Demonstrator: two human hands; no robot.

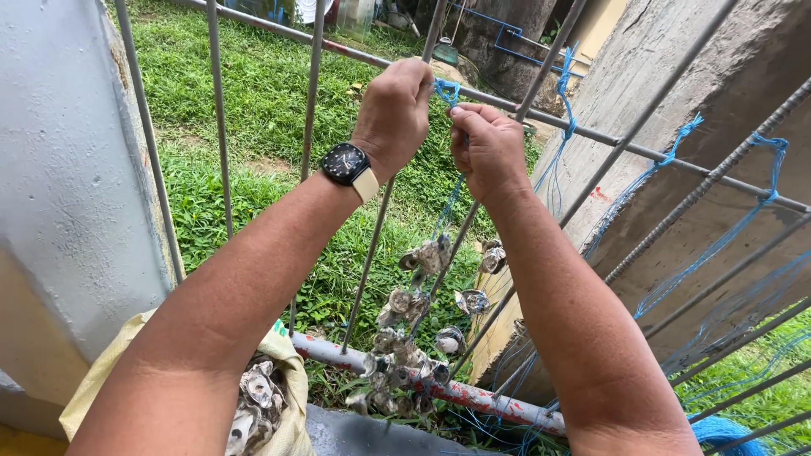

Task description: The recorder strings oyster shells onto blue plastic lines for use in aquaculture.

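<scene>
Both hands up at the slanted metal rail, landmark for everything here. Left hand, smartwatch on the wrist, fingers curled shut around the blue twine right at the rail. Right hand just beside it, fingertips pinched tight on the same twine. String of oyster shells dangling below the rail on that twine. Sack of more shells further down, lower left of the rail.
</scene>
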